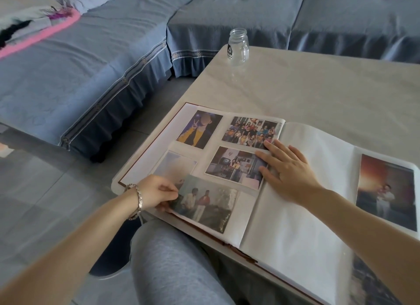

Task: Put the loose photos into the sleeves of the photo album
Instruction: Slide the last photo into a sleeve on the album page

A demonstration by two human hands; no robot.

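Blue-covered sofa behind and to the left. Pale tabletop; album lies open at its near left corner.

- Left page: sleeved photos fill the far rows.
- Loose photo: at the left page's near edge, its left end pinched by the left hand.
- Right hand: flat, fingers straight, pressing the left page beside the spine.
- Jar: far left corner of the tabletop.

Step, as judged: feeding the photo into the nearest sleeve; how far in cannot be told. Next move: slide it towards the spine, level, with the page held down.

album sleeves glossy plastic | jar clear glass | sofa cloth
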